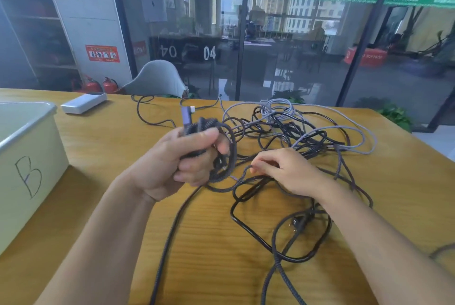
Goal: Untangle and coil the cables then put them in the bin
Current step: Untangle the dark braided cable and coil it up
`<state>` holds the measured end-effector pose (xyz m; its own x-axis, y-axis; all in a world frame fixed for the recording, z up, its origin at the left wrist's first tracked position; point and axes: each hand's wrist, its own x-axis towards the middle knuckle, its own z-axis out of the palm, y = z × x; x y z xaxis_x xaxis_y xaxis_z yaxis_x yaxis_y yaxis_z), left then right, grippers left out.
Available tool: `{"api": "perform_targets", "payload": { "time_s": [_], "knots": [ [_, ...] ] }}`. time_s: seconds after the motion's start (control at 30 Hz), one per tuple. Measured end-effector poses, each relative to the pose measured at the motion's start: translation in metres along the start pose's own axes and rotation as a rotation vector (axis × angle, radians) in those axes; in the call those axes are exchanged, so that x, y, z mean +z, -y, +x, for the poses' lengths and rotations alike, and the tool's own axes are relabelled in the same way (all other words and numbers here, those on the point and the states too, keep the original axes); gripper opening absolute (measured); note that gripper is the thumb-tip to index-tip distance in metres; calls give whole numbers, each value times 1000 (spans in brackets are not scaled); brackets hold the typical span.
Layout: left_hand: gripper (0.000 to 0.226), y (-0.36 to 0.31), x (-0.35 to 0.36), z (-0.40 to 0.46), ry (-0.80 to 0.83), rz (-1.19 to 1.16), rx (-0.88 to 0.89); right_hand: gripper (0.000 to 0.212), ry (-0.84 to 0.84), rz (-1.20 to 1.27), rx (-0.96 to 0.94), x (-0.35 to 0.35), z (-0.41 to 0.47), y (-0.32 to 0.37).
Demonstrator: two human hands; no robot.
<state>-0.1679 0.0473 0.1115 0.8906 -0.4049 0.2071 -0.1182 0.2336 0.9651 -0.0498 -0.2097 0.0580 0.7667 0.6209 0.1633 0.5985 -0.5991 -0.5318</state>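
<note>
Head view: the left hand [183, 159] grips a partly wound coil [219, 149] of dark braided cable, fingers curled round it. The right hand [278, 169] pinches a strand of the same cable just above the bench [202, 243].

Progress: early. One coil begun; the tangle [295, 129] remains, well apart from the bin [27, 147], in which no cable shows.

Count: one bin; at least three cables, exact number indeterminate; one power bank [83, 102].
</note>
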Motion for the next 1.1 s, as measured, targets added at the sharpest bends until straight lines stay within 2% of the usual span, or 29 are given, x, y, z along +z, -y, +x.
{"api": "perform_targets", "payload": {
  "time_s": [0.07,0.17,0.3,0.5,0.63,0.83,1.0,1.1],
  "knots": [
    [26,4,7,3,107,40,-53,38,-101,-126,22,6,4,3],
    [24,9,15,7,176,111,-146,58,-270,-255,24,11,4,15],
    [25,16,22,13,176,296,-264,48,-431,-219,-36,12,4,25],
    [30,25,29,21,81,473,-348,44,-534,-89,-90,10,0,44],
    [31,36,35,27,-5,512,-286,33,-560,51,-72,4,-6,52],
    [47,52,35,37,-297,532,-117,22,-526,40,-110,4,-14,65],
    [47,59,24,38,-436,561,-59,33,-482,-27,-197,12,-22,72],
    [41,61,20,39,-508,576,-26,46,-439,46,-174,10,-26,73]
  ]
}}
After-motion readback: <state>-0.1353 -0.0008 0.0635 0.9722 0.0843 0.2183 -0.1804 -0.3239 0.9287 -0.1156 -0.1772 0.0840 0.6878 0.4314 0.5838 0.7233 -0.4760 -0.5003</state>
